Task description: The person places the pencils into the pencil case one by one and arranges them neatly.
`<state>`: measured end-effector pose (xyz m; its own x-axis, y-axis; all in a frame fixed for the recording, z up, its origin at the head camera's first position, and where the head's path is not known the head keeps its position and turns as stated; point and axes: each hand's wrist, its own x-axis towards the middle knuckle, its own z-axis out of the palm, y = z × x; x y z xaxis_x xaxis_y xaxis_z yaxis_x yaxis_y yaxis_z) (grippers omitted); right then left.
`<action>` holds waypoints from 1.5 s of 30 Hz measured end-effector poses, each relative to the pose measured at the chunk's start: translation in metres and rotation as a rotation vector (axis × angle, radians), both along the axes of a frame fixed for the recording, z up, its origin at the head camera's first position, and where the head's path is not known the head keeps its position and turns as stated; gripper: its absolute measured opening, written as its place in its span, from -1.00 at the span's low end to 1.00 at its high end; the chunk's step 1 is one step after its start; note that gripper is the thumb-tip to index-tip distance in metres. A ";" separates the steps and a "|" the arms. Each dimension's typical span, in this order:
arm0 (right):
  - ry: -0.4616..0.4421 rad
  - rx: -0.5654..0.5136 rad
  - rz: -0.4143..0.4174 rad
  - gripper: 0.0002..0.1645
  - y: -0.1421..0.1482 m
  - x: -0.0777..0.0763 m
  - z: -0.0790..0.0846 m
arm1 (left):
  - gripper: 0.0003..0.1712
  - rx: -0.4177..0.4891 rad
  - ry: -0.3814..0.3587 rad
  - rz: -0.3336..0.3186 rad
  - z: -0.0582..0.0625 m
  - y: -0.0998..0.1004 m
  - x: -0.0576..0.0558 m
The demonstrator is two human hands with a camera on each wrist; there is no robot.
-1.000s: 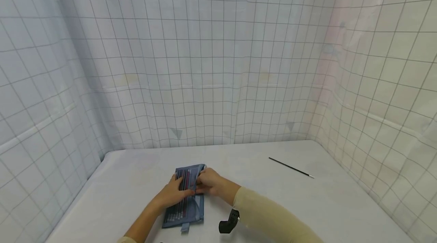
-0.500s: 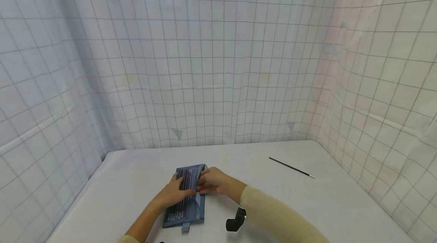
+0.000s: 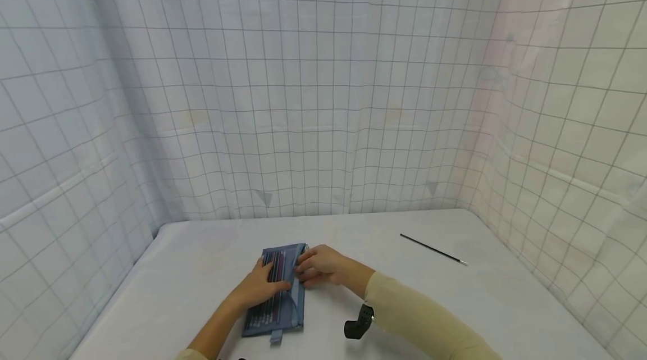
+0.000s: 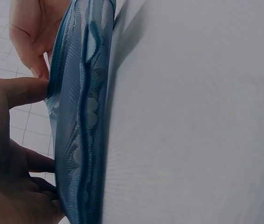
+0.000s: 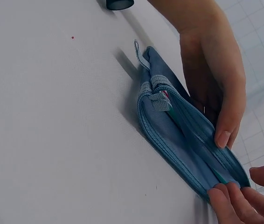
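Note:
A blue mesh zip pencil case lies on the table, with slim dark, red and pale pens showing through its face. My left hand rests across it, fingers spread on the mesh and thumb at the zipped edge. On the right side my right hand touches that edge with loosely bent fingers. In the right wrist view the zip gapes, showing a green strip inside. There the fingertips of my right hand lie on the lower lip of the opening, its thumb apart from them. My left hand presses the case in the left wrist view.
A thin black rod with a white tip, like a pen refill, lies on the white table at the far right. A black wrist camera hangs below the right forearm. Grid-patterned cloth surrounds the table's back and sides.
My right hand has drawn back a little to the right, its fingers coming out from the case's edge. My left hand and the case have stayed almost in place.

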<state>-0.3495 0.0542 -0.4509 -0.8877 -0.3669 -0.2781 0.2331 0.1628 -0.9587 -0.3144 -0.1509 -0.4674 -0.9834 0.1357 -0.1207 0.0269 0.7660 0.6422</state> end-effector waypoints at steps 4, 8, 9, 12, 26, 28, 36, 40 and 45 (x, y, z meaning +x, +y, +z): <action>0.006 0.016 0.002 -0.65 0.005 0.001 0.003 | 0.13 -0.006 0.000 -0.002 -0.001 0.000 -0.001; 0.010 0.021 0.004 -0.64 0.012 0.001 0.006 | 0.14 -0.013 -0.004 -0.002 -0.002 0.000 -0.001; 0.013 0.022 0.006 -0.64 0.014 0.000 0.006 | 0.14 -0.016 -0.004 -0.002 -0.002 -0.001 -0.002; 0.023 0.028 0.003 -0.63 0.019 -0.001 0.006 | 0.15 -0.021 0.001 -0.006 -0.003 -0.001 -0.002; 0.045 0.072 -0.009 -0.56 0.045 -0.002 0.010 | 0.14 -0.044 0.028 -0.012 -0.003 0.000 0.002; 0.048 0.076 -0.010 -0.55 0.049 -0.001 0.011 | 0.14 -0.047 0.038 -0.016 -0.003 0.000 0.003; 0.060 0.106 -0.008 -0.53 0.067 -0.004 0.013 | 0.12 -0.023 0.060 -0.038 -0.002 -0.001 0.002; 0.066 0.124 -0.014 -0.53 0.079 -0.006 0.014 | 0.13 -0.026 0.064 -0.043 -0.003 -0.002 0.003; 0.080 0.141 -0.026 -0.51 0.094 -0.009 0.017 | 0.13 -0.029 0.064 -0.040 -0.003 -0.001 0.004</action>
